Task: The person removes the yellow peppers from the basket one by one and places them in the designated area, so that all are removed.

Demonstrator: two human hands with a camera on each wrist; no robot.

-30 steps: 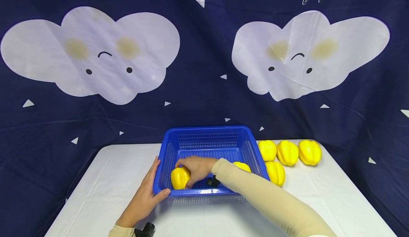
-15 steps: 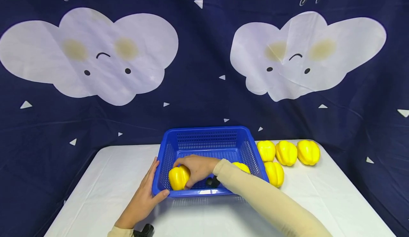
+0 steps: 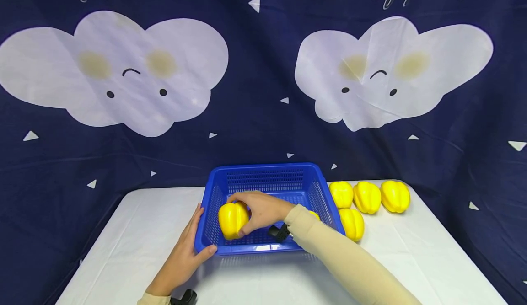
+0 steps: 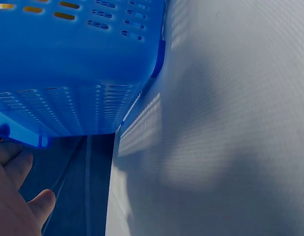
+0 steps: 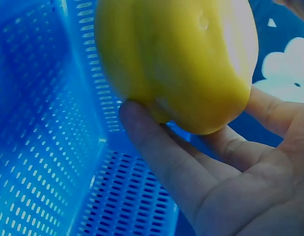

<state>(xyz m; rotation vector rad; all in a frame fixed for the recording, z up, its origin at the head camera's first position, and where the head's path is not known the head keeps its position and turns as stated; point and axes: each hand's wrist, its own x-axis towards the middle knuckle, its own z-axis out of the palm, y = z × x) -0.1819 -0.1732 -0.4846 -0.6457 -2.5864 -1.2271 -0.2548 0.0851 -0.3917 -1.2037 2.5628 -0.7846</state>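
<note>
In the head view my right hand grips a yellow bell pepper over the left part of the blue basket. The right wrist view has the fingers and thumb of that hand around the pepper, with basket mesh beyond. My left hand rests against the basket's left side, thumb at the near left corner, fingers fairly straight along the rim. In the left wrist view, part of this hand is beside the basket wall. Another yellow pepper is partly hidden behind my right sleeve.
Several yellow peppers stand on the white table just right of the basket. A dark blue cloth with cloud shapes hangs behind the table. My right forearm crosses the basket's near right edge.
My right hand has lifted the pepper from low in the basket's near left corner, moving it up and slightly away from me. My left hand keeps its place at the basket.
</note>
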